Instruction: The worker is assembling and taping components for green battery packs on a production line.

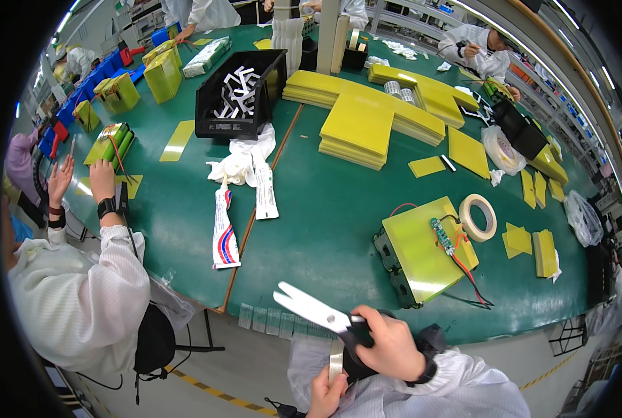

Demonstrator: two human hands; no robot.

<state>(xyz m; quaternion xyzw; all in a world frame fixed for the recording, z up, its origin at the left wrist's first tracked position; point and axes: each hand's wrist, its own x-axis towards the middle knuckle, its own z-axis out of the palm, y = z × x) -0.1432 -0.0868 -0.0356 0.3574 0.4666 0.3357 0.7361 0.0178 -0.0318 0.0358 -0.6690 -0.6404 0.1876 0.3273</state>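
My right hand (392, 346) grips a pair of scissors (311, 308) by the black handles; the pale blades are slightly apart and point up-left over the table's front edge. Just below, my left hand (327, 392) pinches a narrow, shiny roll of tape (336, 361), partly hidden by the scissors' handles. Short clear tape strips (272, 322) hang in a row along the table edge, left of my hands. Beyond them on the right stands a battery pack (422, 247) with a yellow top sheet, a small green circuit board (442, 235) and red and black leads.
A masking tape roll (490, 217) lies against the pack. Two glue tubes (225, 233) rest at centre-left, near a black bin (210, 104) of white pieces. Yellow sheets (356, 125) are stacked at the back. At left, a co-worker (81, 285) handles a green battery pack (112, 145).
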